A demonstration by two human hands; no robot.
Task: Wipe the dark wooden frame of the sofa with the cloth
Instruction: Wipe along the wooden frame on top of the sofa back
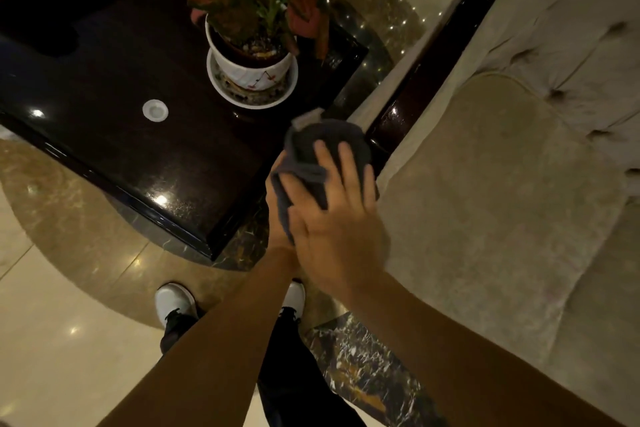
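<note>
A dark grey cloth [325, 142] is bunched over the front end of the sofa armrest. My right hand [336, 215] lies flat on top of it, fingers spread and pressing down. My left hand [280, 218] is mostly hidden beneath the right hand and grips the cloth's hanging left edge. The dark glossy wooden frame [440, 45] of the sofa runs from the cloth diagonally up to the top right, along the armrest. The frame's end under the cloth is hidden.
A beige tufted sofa [502, 184] fills the right side. A dark polished side table [121, 97] stands to the left, bearing a potted plant [252, 45] in a white saucer and a small white round disc [155, 110]. My white shoes [173, 302] stand on the marble floor.
</note>
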